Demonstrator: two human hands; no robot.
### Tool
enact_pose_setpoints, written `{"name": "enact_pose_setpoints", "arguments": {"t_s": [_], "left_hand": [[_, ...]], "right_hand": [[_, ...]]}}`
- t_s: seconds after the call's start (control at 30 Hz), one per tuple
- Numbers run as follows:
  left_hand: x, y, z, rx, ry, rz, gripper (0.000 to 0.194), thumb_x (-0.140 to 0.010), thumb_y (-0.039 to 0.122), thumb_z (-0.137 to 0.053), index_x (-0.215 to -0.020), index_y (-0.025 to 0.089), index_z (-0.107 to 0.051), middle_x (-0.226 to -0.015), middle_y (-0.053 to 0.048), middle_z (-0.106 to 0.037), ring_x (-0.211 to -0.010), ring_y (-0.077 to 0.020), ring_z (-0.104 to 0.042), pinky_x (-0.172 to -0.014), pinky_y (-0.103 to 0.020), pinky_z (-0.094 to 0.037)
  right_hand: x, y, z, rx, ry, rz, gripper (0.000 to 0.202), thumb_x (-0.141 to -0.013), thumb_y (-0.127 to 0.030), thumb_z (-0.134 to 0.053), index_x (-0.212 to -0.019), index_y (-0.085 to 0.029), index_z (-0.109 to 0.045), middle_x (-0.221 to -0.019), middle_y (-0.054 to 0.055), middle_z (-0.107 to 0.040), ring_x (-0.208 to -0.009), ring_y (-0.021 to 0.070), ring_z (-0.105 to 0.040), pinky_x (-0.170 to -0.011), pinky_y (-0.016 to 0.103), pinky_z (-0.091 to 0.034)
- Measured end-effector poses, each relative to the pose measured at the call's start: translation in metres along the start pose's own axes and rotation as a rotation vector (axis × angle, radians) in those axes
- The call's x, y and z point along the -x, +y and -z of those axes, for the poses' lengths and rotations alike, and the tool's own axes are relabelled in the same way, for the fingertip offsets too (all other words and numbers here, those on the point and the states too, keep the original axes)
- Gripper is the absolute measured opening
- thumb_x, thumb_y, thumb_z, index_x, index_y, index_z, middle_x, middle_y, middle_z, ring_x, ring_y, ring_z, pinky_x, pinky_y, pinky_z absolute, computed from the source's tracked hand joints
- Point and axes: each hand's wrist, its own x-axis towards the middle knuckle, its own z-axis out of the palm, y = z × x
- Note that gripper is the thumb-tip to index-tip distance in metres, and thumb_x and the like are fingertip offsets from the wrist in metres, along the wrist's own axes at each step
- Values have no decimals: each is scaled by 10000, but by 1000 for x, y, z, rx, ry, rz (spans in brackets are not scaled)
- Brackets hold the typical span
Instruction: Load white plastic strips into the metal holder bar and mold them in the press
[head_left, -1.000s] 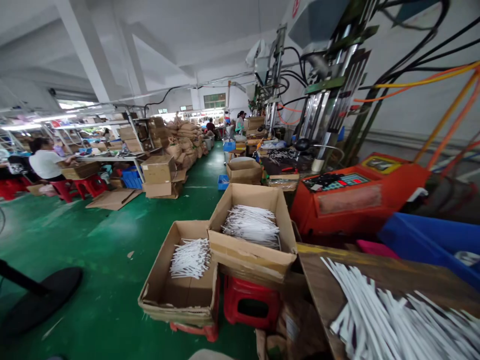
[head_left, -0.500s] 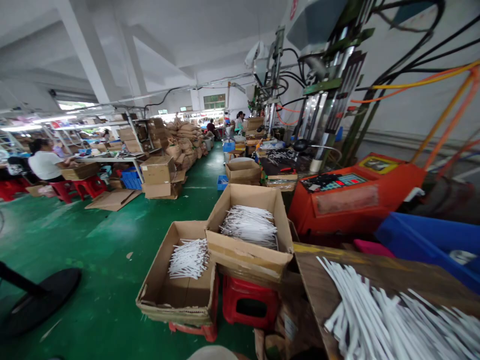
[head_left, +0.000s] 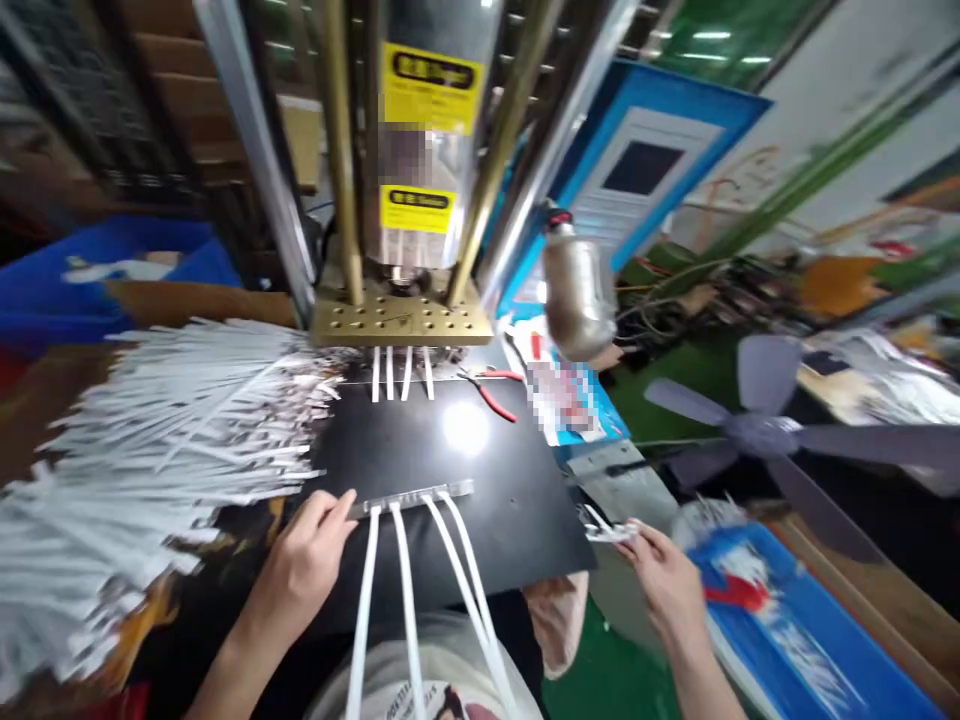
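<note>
Now: left hand [head_left: 304,565] on cable strip [head_left: 417,497]

This is a factory workstation. A tall metal press machine with shiny steel columns [head_left: 517,130] and yellow warning labels [head_left: 429,88] stands over a perforated brass-coloured plate [head_left: 401,318] at the back of a glossy black worktop [head_left: 457,470]. A big heap of white plastic strips [head_left: 150,440] lies beside it, red-handled pliers [head_left: 491,392] near the plate, a grey fan [head_left: 765,430] to one side, and a blue plastic crate [head_left: 112,262] behind.
</note>
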Motion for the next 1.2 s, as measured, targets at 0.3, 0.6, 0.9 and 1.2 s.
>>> {"name": "enact_pose_setpoints", "arguments": {"t_s": [0.3,0.6,0.9,1.2], "left_hand": [[-19,46,18,191,121,-249,489,-940,21,-500,-1407,162,-476,-996,-80,-592,-887,-152,-603,-815,-256,-530],[-40,52,3,561,271,143,207,-970,247,-548,-977,225,-754,-791,-48,-605,-698,-132,-589,-612,-228,-488],[-30,41,25,646,429,560,330,-953,438,-557,-899,158,-723,-578,2,-603,-461,-125,-557,-477,-222,-462],[61,-60,136,-371,433,1146,473,-879,576,-516,-773,137,-656,-685,-96,-619,-672,-269,-606,-627,-346,-472]], "right_hand": [[42,-153,-24,-220,-430,868,376,-944,-169,-534,-1291,-289,-617,-1229,73,-662,-1126,213,-632,-932,356,-544],[61,-237,-74,-652,-587,859,224,-937,-112,-538,-1018,-244,-700,-954,53,-722,-868,188,-704,-730,272,-569],[69,-328,-93,9,-1089,1299,235,-909,-74,-477,-841,-203,-660,-817,22,-644,-730,141,-627,-653,222,-414],[94,-398,-171,291,-977,1350,160,-975,-271,-540,-1063,-147,-590,-929,80,-702,-865,231,-686,-688,253,-430]]}}
